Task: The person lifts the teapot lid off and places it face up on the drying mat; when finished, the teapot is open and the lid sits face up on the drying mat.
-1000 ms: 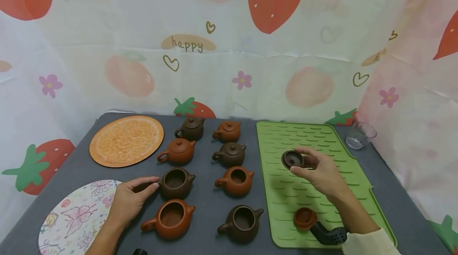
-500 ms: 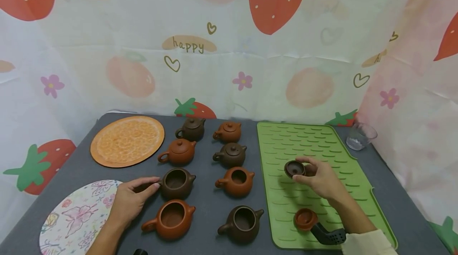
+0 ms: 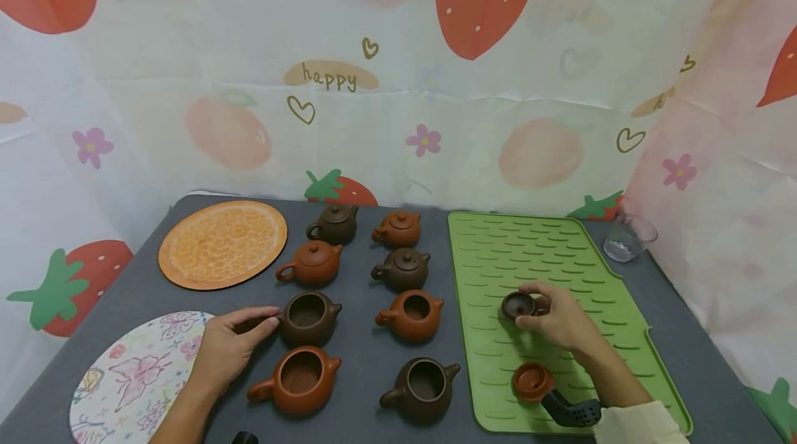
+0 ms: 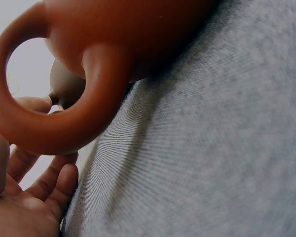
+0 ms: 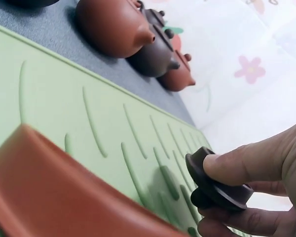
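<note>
My left hand (image 3: 225, 347) pinches the handle of a lidless dark brown teapot (image 3: 308, 318) that stands on the table. In the left wrist view, the loop handle of a red-brown teapot (image 4: 89, 123) covers part of that hand. My right hand (image 3: 560, 316) grips a dark teapot lid (image 3: 518, 306) by its edge, hollow side up. The lid's knob points down, close over the green mat (image 5: 103, 108), and its shadow falls there. Nearer the person, a red-brown lid (image 3: 533, 382) lies upturned on the same mat.
Several teapots stand in two columns; the far ones, such as a red-brown one (image 3: 314, 264), wear lids. Lidless ones include a dark pot (image 3: 423, 389) in front. A glass (image 3: 629, 238) stands far right. Two round placemats, orange (image 3: 221, 247) and floral (image 3: 133, 378), lie left.
My right hand has brought the dark lid down toward the green mat and nearer the person. The left hand keeps its pinch on the dark teapot's handle.
</note>
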Tool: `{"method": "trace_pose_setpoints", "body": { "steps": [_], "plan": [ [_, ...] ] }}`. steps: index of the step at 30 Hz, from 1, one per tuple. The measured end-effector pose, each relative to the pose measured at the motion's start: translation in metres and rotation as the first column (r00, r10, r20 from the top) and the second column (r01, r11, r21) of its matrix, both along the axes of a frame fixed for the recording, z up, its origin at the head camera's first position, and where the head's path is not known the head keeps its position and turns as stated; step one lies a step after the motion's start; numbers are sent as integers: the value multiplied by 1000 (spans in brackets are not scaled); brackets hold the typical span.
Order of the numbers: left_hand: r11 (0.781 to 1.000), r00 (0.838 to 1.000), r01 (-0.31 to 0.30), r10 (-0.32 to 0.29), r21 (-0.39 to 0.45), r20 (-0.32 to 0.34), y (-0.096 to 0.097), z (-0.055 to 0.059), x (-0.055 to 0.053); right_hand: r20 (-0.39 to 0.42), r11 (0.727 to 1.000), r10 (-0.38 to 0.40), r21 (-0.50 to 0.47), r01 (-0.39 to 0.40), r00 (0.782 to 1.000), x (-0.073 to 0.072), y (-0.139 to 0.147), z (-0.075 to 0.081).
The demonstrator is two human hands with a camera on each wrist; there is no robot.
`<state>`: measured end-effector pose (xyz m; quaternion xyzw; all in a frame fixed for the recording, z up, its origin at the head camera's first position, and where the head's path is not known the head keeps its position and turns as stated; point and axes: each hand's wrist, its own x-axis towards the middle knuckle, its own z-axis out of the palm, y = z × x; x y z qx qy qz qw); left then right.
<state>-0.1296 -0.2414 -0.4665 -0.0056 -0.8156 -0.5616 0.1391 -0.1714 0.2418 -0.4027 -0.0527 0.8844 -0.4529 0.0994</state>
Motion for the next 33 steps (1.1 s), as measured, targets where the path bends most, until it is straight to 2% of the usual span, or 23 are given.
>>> {"method": "trace_pose_setpoints", "body": {
  "steps": [15,26,33],
  "plan": [
    [1000,1000,2,-2,1,-10,-1,-1,-1,13,993,-6,116,4,1000,4,4,-1],
    [1000,1000,11,-11,23,-9,0,-2,-1,65,992,-8,126,0,998,2,7,-3],
    [1000,1000,7,-7,20,-3,-1,-1,0,90,996,-1,86,-6,996,1,8,-4]
  ]
}}
